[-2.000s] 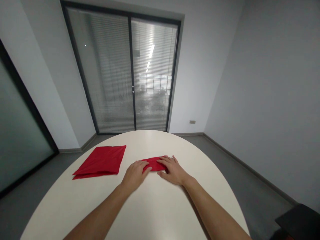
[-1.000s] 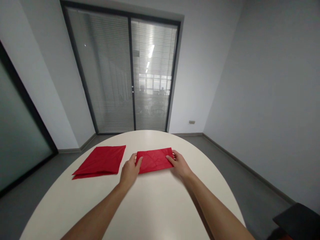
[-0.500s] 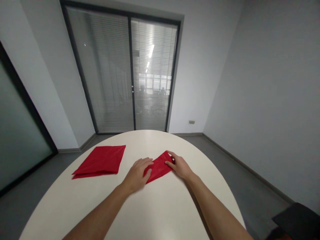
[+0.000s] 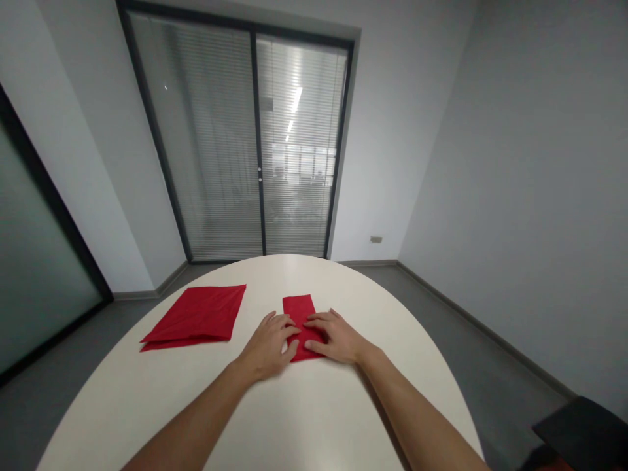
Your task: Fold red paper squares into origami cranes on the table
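Observation:
A narrow strip of folded red cloth (image 4: 298, 306) lies flat on the table, its length pointing away from me. My left hand (image 4: 269, 343) rests along its left edge, fingers outstretched and the thumb near the close end. From the other side, my right hand (image 4: 337, 337) lies over its right part with the fingers spread on the surface. Both hands touch the cloth and partly cover it. To the left, apart from my hands, is a larger folded red cloth (image 4: 196, 314) with its layers showing at the near edge.
The round white table (image 4: 294, 412) carries both cloths. Beyond it stands a glass partition with blinds (image 4: 210, 144) in a dark frame. A dark chair (image 4: 583, 432) shows at the lower right, and a grey wall (image 4: 534, 183) runs along the right.
The smaller red cloth has turned from slanting to pointing away from me. My right hand has moved left and nearer, from the cloth's far right corner onto its right part.

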The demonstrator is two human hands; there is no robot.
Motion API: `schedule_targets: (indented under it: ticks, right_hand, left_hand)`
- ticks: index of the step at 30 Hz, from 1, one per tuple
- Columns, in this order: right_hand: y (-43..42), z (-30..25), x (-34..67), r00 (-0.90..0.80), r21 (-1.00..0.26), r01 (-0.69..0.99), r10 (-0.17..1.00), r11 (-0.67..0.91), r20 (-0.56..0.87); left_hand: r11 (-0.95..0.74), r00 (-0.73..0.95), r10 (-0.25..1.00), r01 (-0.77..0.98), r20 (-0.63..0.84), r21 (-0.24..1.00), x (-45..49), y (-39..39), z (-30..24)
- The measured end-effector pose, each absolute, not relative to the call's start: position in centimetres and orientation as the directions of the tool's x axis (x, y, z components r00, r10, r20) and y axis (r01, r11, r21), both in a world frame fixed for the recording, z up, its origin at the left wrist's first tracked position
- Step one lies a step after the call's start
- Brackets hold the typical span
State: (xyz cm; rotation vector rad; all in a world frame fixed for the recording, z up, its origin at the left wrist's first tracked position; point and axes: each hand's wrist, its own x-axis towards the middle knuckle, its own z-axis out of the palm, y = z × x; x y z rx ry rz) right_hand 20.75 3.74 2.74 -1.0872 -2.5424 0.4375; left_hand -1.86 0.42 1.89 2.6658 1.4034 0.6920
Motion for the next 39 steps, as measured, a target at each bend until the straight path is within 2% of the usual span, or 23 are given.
schedule_targets:
  ticks: [3, 6, 16, 21, 26, 32, 35, 39]
  right_hand:
    - [4.0, 2.8, 21.3, -0.678, -0.422, 0.628, 0.726, 0.653, 0.114]
    - [4.4, 2.5, 21.6, -0.689, -0.419, 0.622, 0.716, 0.661, 0.108]
    - [4.3, 2.6, 21.5, -0.706, -0.356, 0.554, 0.651, 0.753, 0.279]
    - [3.7, 3.6, 21.4, -0.717, -0.381, 0.516, 0.630, 0.767, 0.299]
    - [3.7, 3.7, 21.7, -0.690, -0.416, 0.535, 0.665, 0.735, 0.288]
    - [4.7, 2.1, 21.8, -0.561, -0.461, 0.645, 0.788, 0.609, 0.255]
    - [5.2, 1.5, 21.6, -0.530, -0.499, 0.622, 0.794, 0.603, 0.299]
    - [5.6, 0.8, 21.1, -0.484, -0.622, 0.544, 0.816, 0.563, 0.316]
  left_hand:
    - [-0.599, 0.501, 0.790, 0.754, 0.352, 0.271, -2.2, 0.4, 1.7]
    - [-0.618, 0.522, 0.776, 0.741, 0.354, 0.264, -2.5, 0.6, 1.4]
    - [-0.681, 0.592, 0.729, 0.677, 0.343, 0.280, -3.7, 0.7, 1.6]
    - [-0.679, 0.573, 0.730, 0.673, 0.373, 0.294, -3.7, 1.3, 0.9]
    - [-0.616, 0.462, 0.781, 0.677, 0.420, 0.402, -3.3, 2.1, 0.2]
    - [-0.470, 0.270, 0.876, 0.656, 0.399, 0.590, -3.1, 2.2, 0.6]
    - [-0.417, 0.203, 0.903, 0.626, 0.378, 0.659, -3.0, 2.2, 0.6]
    - [-0.372, 0.135, 0.922, 0.567, 0.364, 0.734, -2.8, 2.6, 0.0]
